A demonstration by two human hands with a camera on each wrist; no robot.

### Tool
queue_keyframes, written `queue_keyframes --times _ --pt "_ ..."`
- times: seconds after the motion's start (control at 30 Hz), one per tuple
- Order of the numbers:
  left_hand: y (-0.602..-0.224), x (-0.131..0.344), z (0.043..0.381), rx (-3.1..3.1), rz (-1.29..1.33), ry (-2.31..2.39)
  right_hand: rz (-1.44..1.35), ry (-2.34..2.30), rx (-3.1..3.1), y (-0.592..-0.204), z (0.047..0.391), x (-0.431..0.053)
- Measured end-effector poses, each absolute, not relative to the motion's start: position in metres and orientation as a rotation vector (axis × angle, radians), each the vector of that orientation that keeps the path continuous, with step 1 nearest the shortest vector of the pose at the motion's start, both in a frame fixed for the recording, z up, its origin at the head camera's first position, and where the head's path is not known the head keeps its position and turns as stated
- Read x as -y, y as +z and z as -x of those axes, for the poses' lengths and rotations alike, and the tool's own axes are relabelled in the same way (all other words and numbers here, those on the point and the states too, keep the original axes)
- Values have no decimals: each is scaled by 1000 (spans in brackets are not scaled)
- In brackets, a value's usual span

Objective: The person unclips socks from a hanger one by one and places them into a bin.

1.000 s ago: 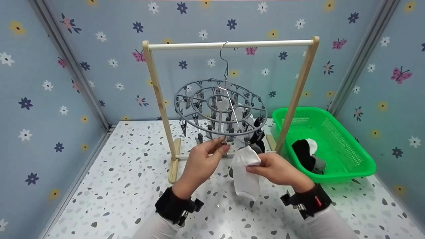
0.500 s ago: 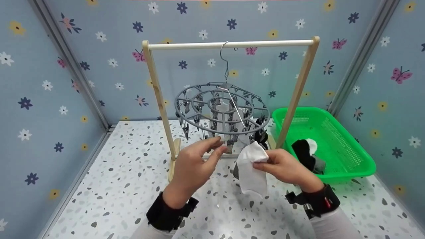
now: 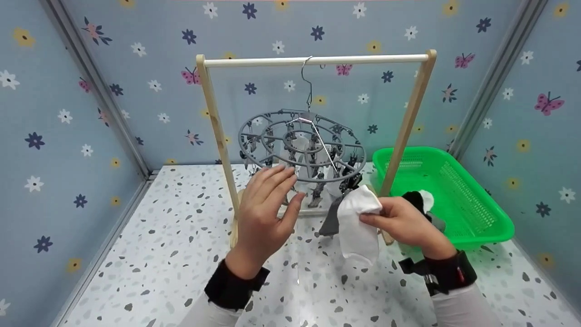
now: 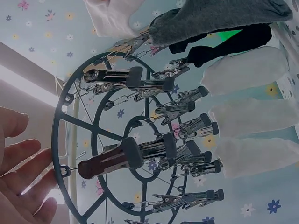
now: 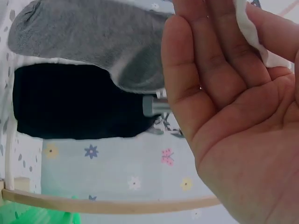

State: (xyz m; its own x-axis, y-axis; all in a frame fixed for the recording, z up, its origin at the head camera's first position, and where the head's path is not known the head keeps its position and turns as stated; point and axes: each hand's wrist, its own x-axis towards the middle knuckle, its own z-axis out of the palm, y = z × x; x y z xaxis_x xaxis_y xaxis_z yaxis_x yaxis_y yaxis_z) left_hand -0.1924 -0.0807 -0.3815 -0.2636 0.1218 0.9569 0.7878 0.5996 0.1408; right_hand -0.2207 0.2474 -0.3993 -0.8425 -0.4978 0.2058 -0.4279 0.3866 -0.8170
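A round grey clip hanger [image 3: 313, 180] hangs by its hook from the rack's bar. My left hand [image 3: 268, 213] is at its front left rim, fingers extended and holding nothing; in the left wrist view the fingertips lie by the rim, next to a dangling metal clip [image 4: 110, 158]. Between thumb and fingers, my right hand [image 3: 404, 222] pinches a white sock [image 3: 358, 231] in front of the hanger's right side. Behind that sock hangs a grey sock [image 3: 332, 220]. A black sock [image 5: 79, 100] hangs near it in the right wrist view. White socks [image 4: 252, 112] hang from clips farther back.
The wooden rack [image 3: 408, 118] frames the hanger on both sides. A green basket [image 3: 476, 195] at right holds black, white and grey socks, partly behind my right hand. The speckled tabletop [image 3: 181, 272] meets flowered walls at the back and sides.
My left hand's thumb and fingers have left the clip and spread, and the hand has risen to the rim. My right hand has shifted right with the white sock. The hanger has turned slightly.
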Motion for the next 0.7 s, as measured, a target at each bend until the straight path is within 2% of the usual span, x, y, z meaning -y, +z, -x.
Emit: queue_keyframes --times 0.37,0.7 --pt "-384 83 195 1787 698 -724 807 -1704 -2497 -394 229 -274" --pt "-385 83 197 1795 665 -728 496 -1889 -2605 -396 239 -306"
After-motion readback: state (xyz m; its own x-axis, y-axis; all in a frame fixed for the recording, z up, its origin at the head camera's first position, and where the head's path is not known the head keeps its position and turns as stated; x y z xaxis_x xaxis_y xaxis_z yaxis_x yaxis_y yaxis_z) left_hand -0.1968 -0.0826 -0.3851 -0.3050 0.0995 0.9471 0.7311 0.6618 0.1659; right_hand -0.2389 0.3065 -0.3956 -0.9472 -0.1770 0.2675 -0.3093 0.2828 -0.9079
